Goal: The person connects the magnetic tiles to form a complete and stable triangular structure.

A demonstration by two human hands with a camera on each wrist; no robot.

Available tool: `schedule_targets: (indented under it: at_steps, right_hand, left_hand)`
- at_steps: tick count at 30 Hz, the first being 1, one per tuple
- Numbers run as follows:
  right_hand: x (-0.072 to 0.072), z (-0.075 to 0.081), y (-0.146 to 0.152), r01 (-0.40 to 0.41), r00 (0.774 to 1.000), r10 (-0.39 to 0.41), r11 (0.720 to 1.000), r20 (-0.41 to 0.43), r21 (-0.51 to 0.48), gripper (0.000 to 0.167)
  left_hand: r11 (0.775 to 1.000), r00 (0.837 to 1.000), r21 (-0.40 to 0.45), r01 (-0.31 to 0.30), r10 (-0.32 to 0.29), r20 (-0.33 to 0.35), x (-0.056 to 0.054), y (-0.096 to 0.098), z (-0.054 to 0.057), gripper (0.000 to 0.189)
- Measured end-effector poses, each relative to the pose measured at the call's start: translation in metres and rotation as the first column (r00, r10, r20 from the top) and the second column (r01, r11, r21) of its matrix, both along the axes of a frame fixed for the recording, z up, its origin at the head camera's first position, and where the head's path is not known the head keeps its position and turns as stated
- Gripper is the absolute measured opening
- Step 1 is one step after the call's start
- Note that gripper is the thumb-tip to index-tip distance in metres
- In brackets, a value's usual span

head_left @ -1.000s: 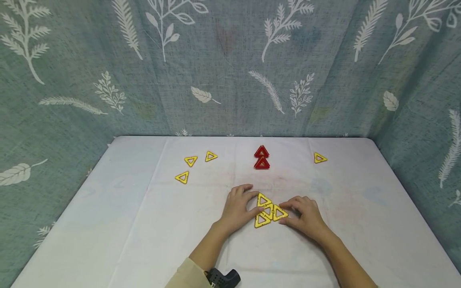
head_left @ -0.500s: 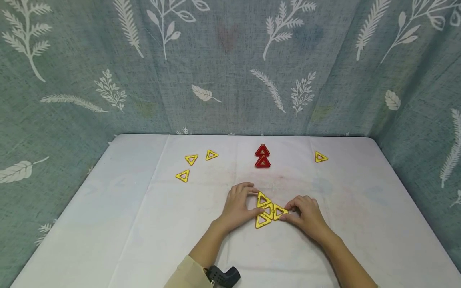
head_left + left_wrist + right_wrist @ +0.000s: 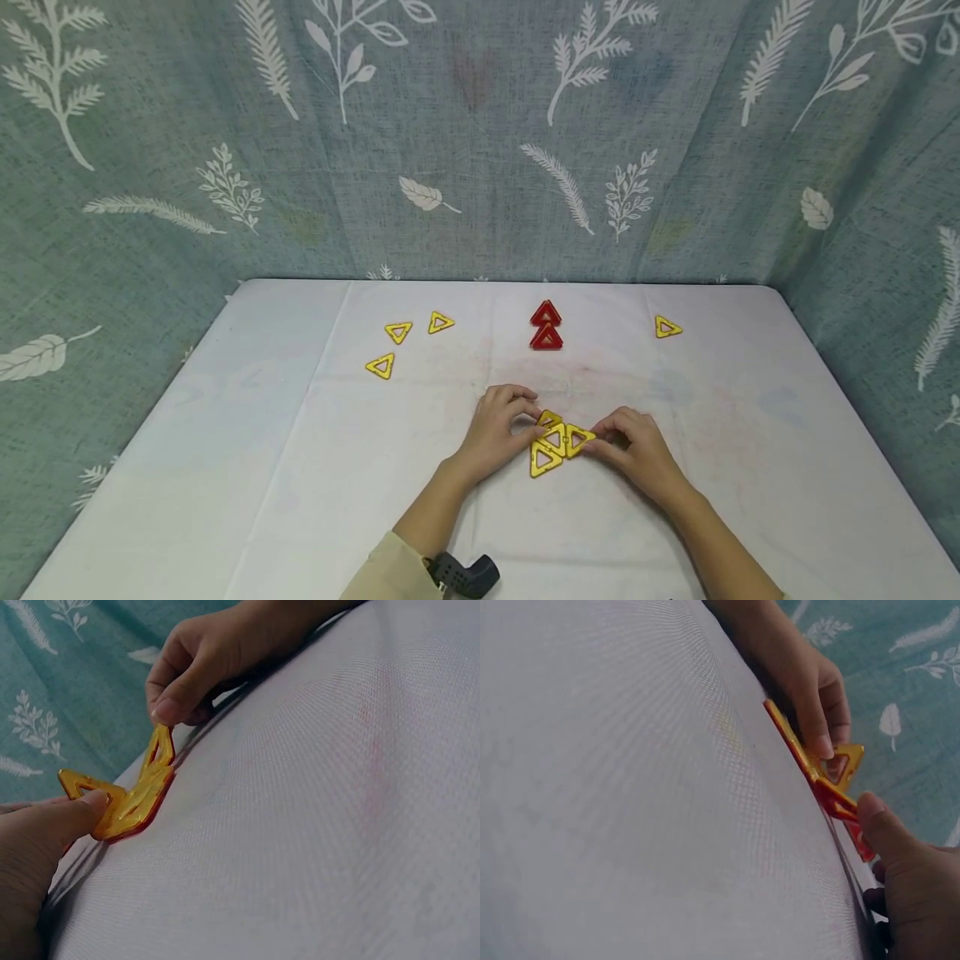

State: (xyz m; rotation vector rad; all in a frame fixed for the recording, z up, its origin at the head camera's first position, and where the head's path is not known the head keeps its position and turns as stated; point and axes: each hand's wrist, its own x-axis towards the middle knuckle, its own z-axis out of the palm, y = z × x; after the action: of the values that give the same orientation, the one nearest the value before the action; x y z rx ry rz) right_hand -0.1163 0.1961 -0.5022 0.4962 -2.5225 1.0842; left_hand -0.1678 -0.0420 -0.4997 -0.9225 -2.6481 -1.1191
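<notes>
L hand (image 3: 497, 432) pinches far tile (image 3: 853, 766), R hand (image 3: 636, 446) R tile (image 3: 570, 444), both beside mid tile (image 3: 562, 442); uneven lift cd unsnap them.

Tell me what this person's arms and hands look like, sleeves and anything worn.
The left arm has a beige sleeve with a black, bent gadget at its cuff. The left hand and right hand wear no gloves; the right forearm looks bare.
</notes>
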Motion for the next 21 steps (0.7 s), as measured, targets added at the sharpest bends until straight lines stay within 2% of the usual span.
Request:
schedule_targets:
  at_steps: [4, 9, 15, 21]
  right_hand:
    - [0.001, 0.001, -0.002, -0.005, 1.000, 0.006, 0.999, 0.024, -0.036, 0.021]
    - [0.000, 0.001, -0.012, -0.020, 1.000, 0.021, 0.998, 0.013, -0.067, 0.019]
    - [0.005, 0.001, -0.025, 0.005, 1.000, -0.005, 1.000, -0.022, -0.005, 0.025]
    - [0.007, 0.002, -0.033, 0.067, 0.998, -0.067, 0.997, -0.021, 0.030, 0.025]
  left_hand:
    - [1.000, 1.000, -0.003, 0.006, -0.006, -0.018, 0.000, 0.000, -0.001, 0.018]
    - [1.000, 1.000, -0.012, 0.001, -0.001, 0.001, 0.001, -0.001, 0.000, 0.020]
    - [1.000, 1.000, -0.009, 0.019, -0.019, 0.013, 0.001, -0.001, 0.000, 0.019]
    - [0.997, 0.997, 0.023, 0.071, -0.070, -0.023, 0.000, -0.002, 0.001, 0.018]
